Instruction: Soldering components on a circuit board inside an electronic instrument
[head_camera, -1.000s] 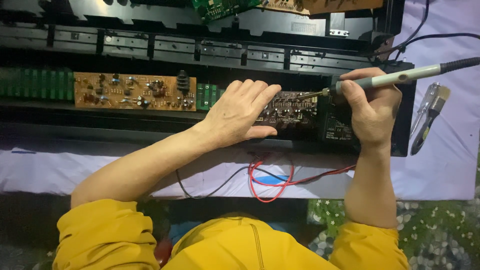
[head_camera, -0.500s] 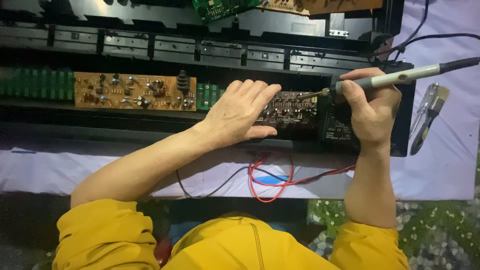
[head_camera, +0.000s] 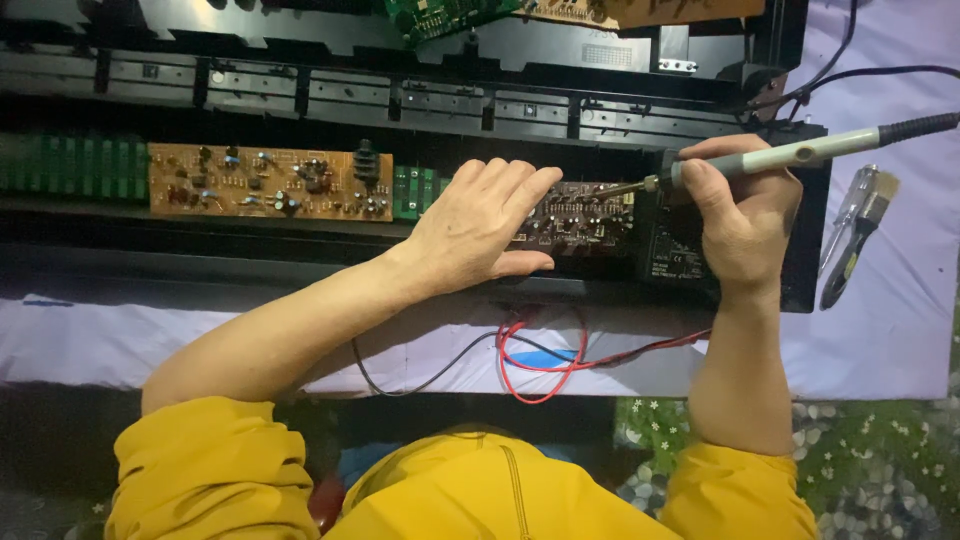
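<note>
My left hand (head_camera: 478, 226) lies flat, fingers together, on a dark brown circuit board (head_camera: 585, 218) inside a long black electronic chassis (head_camera: 300, 250). My right hand (head_camera: 738, 215) grips a grey soldering iron (head_camera: 800, 153), whose tip touches the right part of that board. The iron's black cord runs off to the right. A second, orange-brown circuit board (head_camera: 270, 183) with small components sits to the left in the same chassis.
Green boards (head_camera: 70, 165) lie at the far left, and another green board (head_camera: 440, 15) at the top. Red and black wires (head_camera: 540, 355) loop over the white cloth (head_camera: 900, 330) below the chassis. A small brush (head_camera: 858, 240) and a metal tool lie at the right.
</note>
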